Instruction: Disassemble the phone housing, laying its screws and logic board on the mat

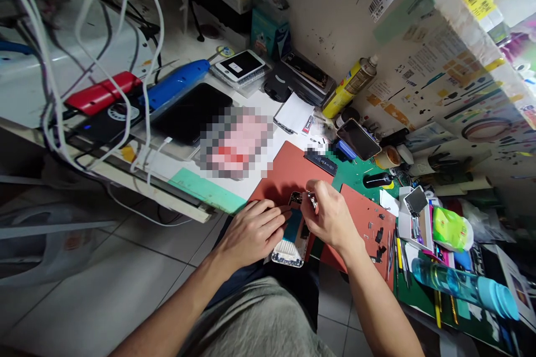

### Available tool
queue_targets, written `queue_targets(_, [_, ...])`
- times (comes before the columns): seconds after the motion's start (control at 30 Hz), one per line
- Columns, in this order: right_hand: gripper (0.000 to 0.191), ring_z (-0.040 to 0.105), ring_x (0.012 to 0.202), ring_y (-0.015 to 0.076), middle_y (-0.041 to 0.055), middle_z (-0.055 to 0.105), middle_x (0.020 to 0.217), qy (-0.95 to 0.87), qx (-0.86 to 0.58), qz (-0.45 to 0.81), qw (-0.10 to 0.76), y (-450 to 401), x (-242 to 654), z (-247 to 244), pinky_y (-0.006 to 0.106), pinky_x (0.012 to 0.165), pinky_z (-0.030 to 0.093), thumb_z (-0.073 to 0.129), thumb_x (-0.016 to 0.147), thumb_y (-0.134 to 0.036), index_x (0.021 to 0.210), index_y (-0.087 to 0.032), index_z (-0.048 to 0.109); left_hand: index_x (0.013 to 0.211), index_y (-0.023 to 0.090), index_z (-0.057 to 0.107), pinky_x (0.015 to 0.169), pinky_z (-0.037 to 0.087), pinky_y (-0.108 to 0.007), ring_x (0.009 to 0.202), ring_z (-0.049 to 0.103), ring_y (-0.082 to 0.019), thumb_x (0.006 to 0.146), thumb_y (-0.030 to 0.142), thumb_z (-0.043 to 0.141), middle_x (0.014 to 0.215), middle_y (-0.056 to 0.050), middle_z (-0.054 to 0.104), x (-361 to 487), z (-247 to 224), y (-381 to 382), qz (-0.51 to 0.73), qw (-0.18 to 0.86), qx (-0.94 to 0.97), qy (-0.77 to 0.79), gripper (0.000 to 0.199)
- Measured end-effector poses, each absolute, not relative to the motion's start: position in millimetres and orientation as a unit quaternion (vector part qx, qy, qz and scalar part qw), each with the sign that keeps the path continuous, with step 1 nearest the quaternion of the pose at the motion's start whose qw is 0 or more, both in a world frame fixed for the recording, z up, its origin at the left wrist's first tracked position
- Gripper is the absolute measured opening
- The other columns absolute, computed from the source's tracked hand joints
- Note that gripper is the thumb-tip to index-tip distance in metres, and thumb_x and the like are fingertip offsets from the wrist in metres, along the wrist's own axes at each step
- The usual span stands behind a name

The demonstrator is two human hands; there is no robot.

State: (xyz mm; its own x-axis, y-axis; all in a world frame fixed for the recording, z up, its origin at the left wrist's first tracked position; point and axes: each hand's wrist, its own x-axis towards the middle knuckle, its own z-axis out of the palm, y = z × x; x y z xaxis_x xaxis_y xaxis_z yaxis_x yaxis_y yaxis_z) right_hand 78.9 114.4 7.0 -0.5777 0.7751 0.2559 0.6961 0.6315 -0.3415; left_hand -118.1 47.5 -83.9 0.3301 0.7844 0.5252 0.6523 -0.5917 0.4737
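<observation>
Currently, one opened phone (288,251) is found at the near edge of a red-brown mat (288,159), between the two hands and above the person's lap. Left hand (255,231): fingers close together and slightly bent, laid across the phone's left edge; the thumb is mostly hidden, so whether the edge is clamped cannot be told. Right hand (329,215): thumb and forefinger drawn narrow, a small shiny item (312,199) being pinched over the phone's far right part; its full shape is covered by the fingers. The phone is laid with its inside facing up, a blue-green panel (293,224) being exposed along its middle. Its long axis is directed away from the body, the far end being angled slightly to the right. Beyond the right hand, a dark flat strip (321,163) is placed at the mat's far edge. To the right, small dark parts (380,235) are spread on a second mat (355,206), beside which slim tools (400,254) and a blue bottle (460,283) are laid.
</observation>
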Motion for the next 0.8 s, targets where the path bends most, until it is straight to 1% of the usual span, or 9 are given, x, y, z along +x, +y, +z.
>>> queue_targets(0.07, [0.007, 0.066, 0.08, 0.0225, 0.0069, 0.068, 0.092, -0.879, -0.421, 0.103, 0.198, 113.6, 79.3, 5.5, 0.033, 0.068, 0.05, 0.05, 0.107, -0.022, 0.113, -0.024, 0.049, 0.107, 0.017, 0.074, 0.086, 0.054, -0.044, 0.1, 0.066, -0.028, 0.097, 0.011, 0.06, 0.1, -0.006, 0.079, -118.1, -84.7, 47.0, 0.374, 0.089, 0.81, 0.443, 0.019])
queue_targets(0.17, [0.008, 0.066, 0.076, 0.0211, 0.0065, 0.069, 0.091, -0.873, -0.43, 0.108, 0.204, 112.5, 79.6, 4.1, 0.032, 0.066, 0.05, 0.049, 0.108, -0.021, 0.115, -0.023, 0.049, 0.108, 0.018, 0.074, 0.087, 0.054, -0.044, 0.101, 0.067, -0.028, 0.098, 0.013, 0.06, 0.103, -0.006, 0.08, -118.4, -85.8, 46.4, 0.376, 0.09, 0.809, 0.443, 0.018])
queue_targets(0.27, [0.011, 0.068, 0.079, 0.0215, 0.0079, 0.07, 0.095, -0.871, -0.432, 0.126, 0.197, 111.5, 79.9, 3.7, 0.032, 0.067, 0.052, 0.05, 0.108, -0.024, 0.119, -0.022, 0.048, 0.108, 0.017, 0.075, 0.086, 0.055, -0.045, 0.1, 0.067, -0.028, 0.097, 0.011, 0.059, 0.102, -0.006, 0.08, -118.7, -85.5, 46.6, 0.377, 0.092, 0.807, 0.444, 0.02])
queue_targets(0.37, [0.008, 0.069, 0.074, 0.0192, 0.0069, 0.07, 0.093, -0.855, -0.45, 0.136, 0.217, 108.8, 81.7, 3.2, 0.03, 0.064, 0.052, 0.049, 0.11, -0.023, 0.117, -0.023, 0.049, 0.112, 0.018, 0.075, 0.087, 0.055, -0.045, 0.101, 0.069, -0.028, 0.099, 0.013, 0.06, 0.105, -0.006, 0.081, -118.6, -84.4, 47.2, 0.377, 0.098, 0.807, 0.443, 0.021])
queue_targets(0.47, [0.005, 0.066, 0.069, 0.0163, 0.0034, 0.068, 0.088, -0.823, -0.471, 0.16, 0.274, 102.6, 87.0, 2.2, 0.028, 0.062, 0.051, 0.053, 0.108, -0.023, 0.113, -0.024, 0.05, 0.121, 0.02, 0.075, 0.088, 0.056, -0.045, 0.102, 0.07, -0.027, 0.101, 0.015, 0.061, 0.116, -0.006, 0.081, -118.5, -84.3, 47.9, 0.376, 0.109, 0.808, 0.44, 0.024])
queue_targets(0.6, [0.016, 0.059, 0.062, 0.0128, -0.0022, 0.063, 0.082, -0.714, -0.546, 0.227, 0.375, 92.0, 98.4, -3.2, 0.024, 0.055, 0.047, 0.065, 0.104, -0.033, 0.107, -0.025, 0.052, 0.13, 0.021, 0.072, 0.089, 0.056, -0.045, 0.103, 0.07, -0.026, 0.102, 0.017, 0.064, 0.126, -0.006, 0.08, -119.2, -86.0, 48.1, 0.382, 0.129, 0.804, 0.437, 0.029])
queue_targets(0.7, [0.027, 0.06, 0.064, 0.0124, -0.005, 0.06, 0.078, -0.587, -0.59, 0.32, 0.453, 85.6, 106.1, -11.2, 0.024, 0.058, 0.049, 0.074, 0.099, -0.041, 0.102, -0.026, 0.053, 0.132, 0.024, 0.07, 0.092, 0.057, -0.042, 0.104, 0.072, -0.023, 0.105, 0.017, 0.063, 0.124, -0.005, 0.081, -119.9, -84.0, 48.0, 0.403, 0.149, 0.787, 0.443, 0.029])
queue_targets(0.8, [0.035, 0.06, 0.061, 0.0112, -0.0096, 0.052, 0.072, -0.471, -0.584, 0.413, 0.516, 79.2, 110.9, -18.2, 0.023, 0.059, 0.051, 0.082, 0.093, -0.043, 0.1, -0.026, 0.053, 0.124, 0.023, 0.07, 0.094, 0.058, -0.037, 0.103, 0.073, -0.02, 0.108, 0.017, 0.059, 0.116, -0.005, 0.08, -118.0, -74.6, 49.5, 0.424, 0.173, 0.759, 0.463, 0.02])
